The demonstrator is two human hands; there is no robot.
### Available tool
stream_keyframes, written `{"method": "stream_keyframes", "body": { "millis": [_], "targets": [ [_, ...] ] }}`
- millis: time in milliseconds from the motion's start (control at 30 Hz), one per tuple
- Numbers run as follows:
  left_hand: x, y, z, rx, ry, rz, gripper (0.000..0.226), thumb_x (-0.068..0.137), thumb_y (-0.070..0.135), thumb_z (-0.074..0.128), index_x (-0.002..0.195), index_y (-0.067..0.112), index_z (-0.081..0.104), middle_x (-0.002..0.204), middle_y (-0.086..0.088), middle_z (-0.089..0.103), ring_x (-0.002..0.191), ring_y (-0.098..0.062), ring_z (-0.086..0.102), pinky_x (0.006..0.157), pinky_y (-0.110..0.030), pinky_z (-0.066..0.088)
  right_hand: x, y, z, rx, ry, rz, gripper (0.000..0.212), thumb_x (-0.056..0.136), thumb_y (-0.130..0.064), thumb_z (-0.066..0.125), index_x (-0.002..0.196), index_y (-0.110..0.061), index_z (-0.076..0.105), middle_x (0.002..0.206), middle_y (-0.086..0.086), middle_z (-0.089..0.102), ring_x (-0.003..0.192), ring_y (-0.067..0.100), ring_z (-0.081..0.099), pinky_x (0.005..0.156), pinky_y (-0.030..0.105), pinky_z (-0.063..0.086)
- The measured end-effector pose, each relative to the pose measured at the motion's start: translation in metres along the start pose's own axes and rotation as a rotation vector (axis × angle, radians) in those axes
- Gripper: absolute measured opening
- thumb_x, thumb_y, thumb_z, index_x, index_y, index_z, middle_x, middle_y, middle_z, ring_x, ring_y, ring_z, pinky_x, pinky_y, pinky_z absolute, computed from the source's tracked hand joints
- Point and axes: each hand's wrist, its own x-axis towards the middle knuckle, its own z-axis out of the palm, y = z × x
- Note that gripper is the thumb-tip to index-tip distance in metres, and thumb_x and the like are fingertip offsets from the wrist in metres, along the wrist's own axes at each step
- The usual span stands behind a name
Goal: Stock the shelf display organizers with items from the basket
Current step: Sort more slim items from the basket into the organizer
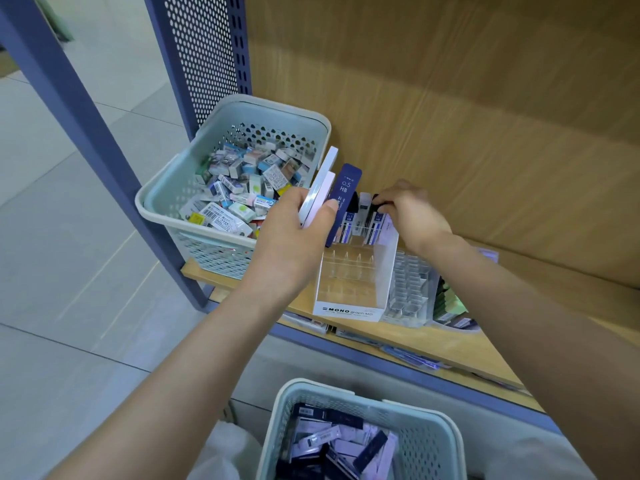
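The display organizer, a clear stepped box with a white front strip, stands at the near edge of the wooden shelf. Its near rows are bare, and a few lead cases stand upright in its far row. The left hand reaches in from the near left with the forearm angled up. It is held just left of the organizer's far corner, its thumb and fingers gripping a fanned bundle of flat cases: a dark blue case marked 0.5 HB and two pale cases. The right hand comes over the organizer from the right with the wrist bent down. Its fingertips pinch the top of a dark case in the far row. An eraser basket sits on the shelf touching or just beside the organizer's left side, against the perforated side panel. A second clear organizer stands just beside it on the right. The wooden back board rises behind with open shelf before it. The supply basket of lead cases sits nearest, below the shelf edge.
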Motion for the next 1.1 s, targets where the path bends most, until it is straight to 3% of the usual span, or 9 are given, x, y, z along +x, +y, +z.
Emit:
{"method": "stream_keyframes", "body": {
  "millis": [167,267,367,467,567,700,867,1000,1100],
  "targets": [
    [0.002,0.000,0.001,-0.004,-0.011,-0.011,0.013,0.096,0.031,0.048,0.083,0.031,0.048,0.079,0.008,0.063,0.062,0.001,0.055,0.046,-0.006,0.037,-0.002,0.005,0.008,-0.116,0.049,-0.002,0.022,0.095,-0.003,0.045,0.112,-0.005,0.058,0.117,0.013,0.052,0.094,0.035,0.057,0.077,0.045,0.050],
    [0.002,0.000,0.004,0.003,-0.022,-0.018,0.012,0.096,0.030,0.048,0.084,0.030,0.048,0.079,0.008,0.062,0.070,-0.006,0.057,0.050,-0.011,0.038,-0.005,0.006,0.013,-0.257,0.081,-0.012,0.028,0.093,0.001,0.045,0.115,-0.008,0.061,0.116,0.009,0.054,0.097,0.031,0.057,0.070,0.036,0.048],
    [0.002,-0.001,0.005,-0.027,-0.053,-0.046,0.009,0.097,0.029,0.047,0.088,0.030,0.050,0.079,0.008,0.060,0.058,0.003,0.052,0.049,-0.009,0.037,-0.009,0.000,0.008,-0.327,0.107,-0.055,0.026,0.095,-0.005,0.046,0.114,-0.011,0.063,0.112,0.006,0.056,0.104,0.023,0.050,0.070,0.032,0.042],
    [0.002,-0.003,0.005,0.003,-0.073,-0.046,0.006,0.097,0.029,0.047,0.099,0.025,0.052,0.079,0.005,0.058,0.047,0.004,0.047,0.044,-0.006,0.033,-0.026,-0.030,-0.012,0.245,0.182,0.028,0.024,0.101,-0.021,0.038,0.099,-0.010,0.060,0.096,0.005,0.058,0.082,0.017,0.054,0.070,0.033,0.043],
    [0.002,-0.006,0.005,0.069,-0.114,-0.049,0.011,0.097,0.028,0.048,0.104,0.020,0.052,0.078,0.002,0.056,0.049,-0.003,0.043,0.042,-0.008,0.032,-0.053,-0.063,-0.039,0.924,-0.034,0.194,0.028,0.101,-0.030,0.036,0.112,-0.012,0.055,0.097,0.003,0.065,0.077,0.010,0.065,0.071,0.025,0.056],
    [-0.002,-0.008,0.010,0.111,-0.200,-0.043,0.005,0.096,0.024,0.050,0.091,0.023,0.052,0.068,0.004,0.048,0.052,-0.007,0.041,0.048,-0.018,0.032,-0.080,-0.072,-0.051,1.077,-0.196,0.200,0.022,0.094,-0.013,0.053,0.115,-0.007,0.057,0.093,0.006,0.070,0.073,0.009,0.068,0.066,0.017,0.055],
    [-0.005,-0.005,0.006,0.028,-0.152,-0.074,0.007,0.097,0.028,0.047,0.096,0.025,0.053,0.077,0.001,0.065,0.056,-0.007,0.044,0.057,-0.026,0.034,-0.093,-0.068,-0.056,1.227,0.081,0.275,0.012,0.090,-0.007,0.059,0.101,-0.006,0.054,0.094,0.014,0.069,0.078,0.014,0.071,0.066,0.018,0.055],
    [-0.005,-0.002,0.003,-0.011,-0.072,0.007,0.011,0.096,0.022,0.051,0.085,0.023,0.053,0.064,0.005,0.058,0.042,0.003,0.046,0.053,-0.023,0.034,-0.107,-0.070,-0.049,1.006,-0.012,0.238,0.020,0.080,-0.006,0.070,0.090,-0.014,0.055,0.082,0.003,0.069,0.070,0.006,0.066,0.070,0.017,0.053],
    [-0.006,-0.002,0.004,0.039,-0.100,0.065,0.013,0.094,0.020,0.053,0.081,0.022,0.052,0.064,0.007,0.051,0.045,0.000,0.046,0.049,-0.017,0.033,-0.114,-0.076,-0.039,0.693,-0.181,0.097,0.039,0.077,-0.008,0.074,0.109,-0.017,0.054,0.083,0.005,0.067,0.068,0.004,0.061,0.069,0.017,0.051]
  ]
}}
